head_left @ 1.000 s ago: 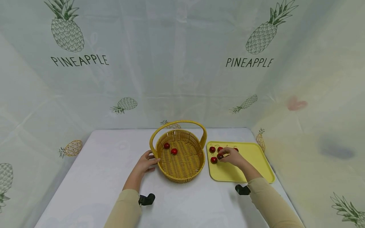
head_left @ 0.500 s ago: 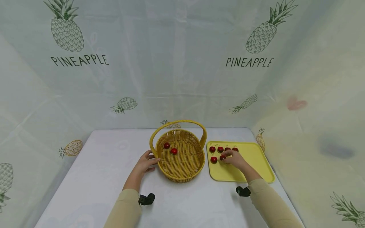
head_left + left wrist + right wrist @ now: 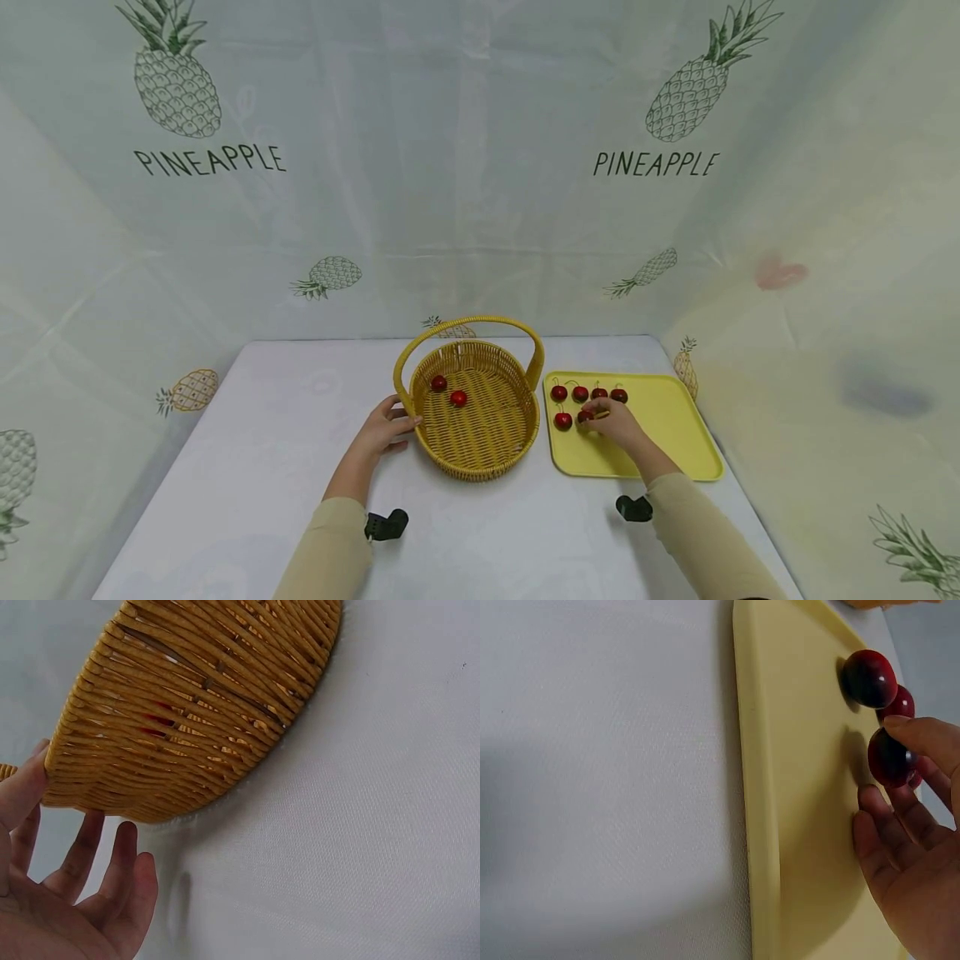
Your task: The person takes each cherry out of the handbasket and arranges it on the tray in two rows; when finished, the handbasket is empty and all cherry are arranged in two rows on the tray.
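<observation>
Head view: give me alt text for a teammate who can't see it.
The right hand pinches a dark red cherry over a yellow tray where five more cherries lie. To the tray's left, the left hand holds the rim of a yellow wicker basket with two cherries inside, on a white table.

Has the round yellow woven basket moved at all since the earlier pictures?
No. Against the grey pineapple-printed sheet behind it in the head view, the round yellow woven basket shows no visible shift either way.

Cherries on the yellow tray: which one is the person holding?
The nearer row's right cherry, pinched in the right hand; its neighbour and the back four are unheld.
</observation>
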